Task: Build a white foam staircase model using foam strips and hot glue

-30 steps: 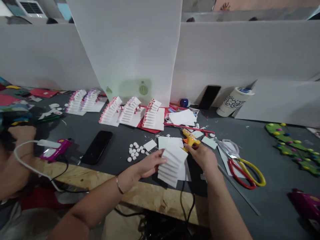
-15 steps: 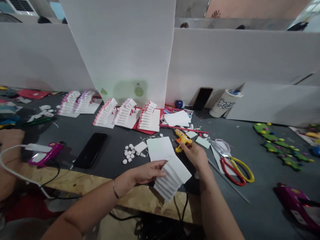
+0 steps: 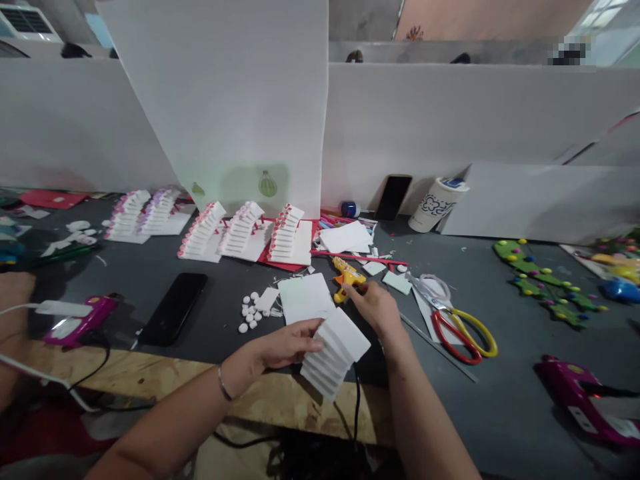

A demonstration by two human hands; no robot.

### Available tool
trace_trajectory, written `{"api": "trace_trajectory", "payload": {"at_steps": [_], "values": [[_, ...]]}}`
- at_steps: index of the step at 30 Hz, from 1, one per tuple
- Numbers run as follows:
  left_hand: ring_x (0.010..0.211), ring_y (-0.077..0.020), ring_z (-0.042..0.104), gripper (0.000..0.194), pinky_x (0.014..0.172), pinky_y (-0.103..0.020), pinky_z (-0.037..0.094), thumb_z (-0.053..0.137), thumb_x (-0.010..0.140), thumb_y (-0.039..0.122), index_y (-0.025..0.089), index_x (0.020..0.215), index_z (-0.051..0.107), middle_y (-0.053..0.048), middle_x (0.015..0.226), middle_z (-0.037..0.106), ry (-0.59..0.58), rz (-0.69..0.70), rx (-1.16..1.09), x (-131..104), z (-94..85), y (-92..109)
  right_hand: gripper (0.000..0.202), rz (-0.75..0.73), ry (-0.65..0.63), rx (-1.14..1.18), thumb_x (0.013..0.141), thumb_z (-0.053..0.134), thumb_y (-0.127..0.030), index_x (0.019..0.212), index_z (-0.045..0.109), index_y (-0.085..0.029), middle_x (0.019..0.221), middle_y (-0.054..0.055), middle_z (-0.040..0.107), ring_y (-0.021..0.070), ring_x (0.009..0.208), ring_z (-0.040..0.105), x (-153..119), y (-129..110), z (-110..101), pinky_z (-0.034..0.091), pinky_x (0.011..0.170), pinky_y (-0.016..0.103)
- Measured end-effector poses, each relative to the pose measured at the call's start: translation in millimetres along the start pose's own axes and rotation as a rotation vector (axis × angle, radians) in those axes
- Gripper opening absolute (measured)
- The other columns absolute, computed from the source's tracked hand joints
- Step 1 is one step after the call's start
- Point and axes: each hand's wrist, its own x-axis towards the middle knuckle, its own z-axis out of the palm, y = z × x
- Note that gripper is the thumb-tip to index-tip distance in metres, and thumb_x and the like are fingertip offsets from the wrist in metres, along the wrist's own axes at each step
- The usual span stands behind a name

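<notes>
My left hand (image 3: 293, 343) pinches the edge of a white card piece with stepped ridges (image 3: 333, 357), tilted over the table's front edge. My right hand (image 3: 375, 308) is closed at the handle of a small yellow glue gun (image 3: 346, 275), its nozzle pointing away from me. Between them a white card square (image 3: 307, 297) lies flat. Left of it is a cluster of small white round pieces (image 3: 250, 313). Farther back, several finished-looking white stair models with red dots (image 3: 287, 237) stand on white bases.
Scissors with red and yellow handles (image 3: 465, 337) and a thin metal rod (image 3: 440, 347) lie to the right. A black phone (image 3: 175, 307), a paper cup (image 3: 435, 207), purple power strips (image 3: 585, 400) and green decorated pieces (image 3: 545, 280) surround the work. Another person's arm (image 3: 13, 320) rests at far left.
The view has turned slightly right, so everything sits farther left in the picture. Both hands keep their grip, the left on the ridged card and the right on the glue gun.
</notes>
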Motion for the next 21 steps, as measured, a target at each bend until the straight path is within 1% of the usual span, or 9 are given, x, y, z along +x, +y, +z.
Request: {"api": "trace_trajectory", "payload": {"at_steps": [2, 3, 8, 12, 14, 16, 18, 20, 21], "values": [[0.08, -0.0156, 0.066, 0.037, 0.072, -0.023, 0.045, 0.074, 0.074, 0.022, 0.019, 0.11, 0.068, -0.007, 0.089, 0.072, -0.001, 0.001, -0.001, 0, -1.0, -1, 0.06, 0.009, 0.007, -0.041, 0.083, 0.047, -0.067, 0.1, 0.063, -0.012, 0.093, 0.019, 0.073, 0.0304, 0.09, 0.069, 0, -7, 2, 0.046, 0.068, 0.031], [0.08, -0.0155, 0.066, 0.037, 0.072, -0.023, 0.046, 0.074, 0.074, 0.022, 0.019, 0.11, 0.068, -0.007, 0.089, 0.072, -0.003, 0.003, -0.003, 0, -1.5, -1, 0.059, 0.007, 0.003, -0.051, 0.083, 0.049, -0.066, 0.1, 0.063, -0.012, 0.092, 0.019, 0.073, 0.0305, 0.09, 0.069, 1, -10, 3, 0.046, 0.068, 0.031], [0.081, -0.015, 0.067, 0.035, 0.074, -0.023, 0.047, 0.075, 0.074, 0.021, 0.018, 0.109, 0.068, -0.007, 0.091, 0.072, -0.003, -0.001, -0.014, 1, -2.7, -2, 0.036, -0.037, -0.022, -0.037, 0.086, 0.049, -0.046, 0.09, 0.067, -0.015, 0.089, 0.017, 0.074, 0.0271, 0.089, 0.07, 3, -15, 6, 0.046, 0.069, 0.029], [0.081, -0.0152, 0.067, 0.031, 0.074, -0.023, 0.047, 0.073, 0.075, 0.02, 0.018, 0.106, 0.068, -0.007, 0.089, 0.072, -0.014, 0.022, -0.03, 0, -2.1, -1, 0.035, -0.016, 0.015, -0.063, 0.084, 0.053, -0.041, 0.101, 0.064, -0.012, 0.091, 0.018, 0.073, 0.0291, 0.088, 0.07, 1, -16, 7, 0.046, 0.069, 0.032], [0.079, -0.0148, 0.067, 0.029, 0.072, -0.022, 0.047, 0.073, 0.075, 0.019, 0.017, 0.103, 0.068, -0.006, 0.088, 0.071, 0.006, 0.032, -0.044, 1, -2.4, 1, 0.036, -0.004, 0.02, -0.053, 0.082, 0.054, -0.039, 0.104, 0.062, -0.011, 0.093, 0.019, 0.072, 0.0299, 0.087, 0.069, 2, -16, 7, 0.047, 0.069, 0.033], [0.078, -0.0143, 0.067, 0.027, 0.071, -0.022, 0.047, 0.073, 0.074, 0.017, 0.017, 0.101, 0.069, -0.006, 0.088, 0.071, 0.054, 0.06, -0.073, 2, -3.5, 2, 0.034, 0.005, 0.013, 0.037, 0.08, 0.056, -0.038, 0.102, 0.062, -0.013, 0.092, 0.018, 0.072, 0.0288, 0.086, 0.068, 6, -11, 7, 0.047, 0.069, 0.032], [0.077, -0.0142, 0.066, 0.027, 0.071, -0.022, 0.047, 0.074, 0.072, 0.016, 0.017, 0.098, 0.068, -0.006, 0.088, 0.071, 0.128, 0.114, -0.117, 3, -5.3, 5, 0.033, 0.028, 0.016, 0.204, 0.076, 0.058, -0.038, 0.099, 0.063, -0.014, 0.087, 0.014, 0.072, 0.0259, 0.081, 0.068, 13, -2, 5, 0.046, 0.066, 0.03], [0.075, -0.014, 0.065, 0.029, 0.07, -0.024, 0.048, 0.075, 0.071, 0.016, 0.018, 0.098, 0.067, -0.005, 0.089, 0.071, 0.225, 0.182, -0.167, 5, -7.0, 8, 0.034, 0.047, 0.041, 0.397, 0.075, 0.056, -0.039, 0.099, 0.062, -0.014, 0.081, 0.009, 0.071, 0.0212, 0.071, 0.066, 17, 8, 2, 0.046, 0.06, 0.028], [0.074, -0.0142, 0.065, 0.03, 0.07, -0.024, 0.048, 0.075, 0.07, 0.017, 0.019, 0.099, 0.066, -0.005, 0.089, 0.071, 0.273, 0.215, -0.189, 6, -7.6, 9, 0.034, 0.02, 0.06, 0.499, 0.077, 0.054, -0.039, 0.099, 0.061, -0.015, 0.077, 0.007, 0.069, 0.0186, 0.064, 0.064, 18, 13, 0, 0.045, 0.056, 0.026]]}}
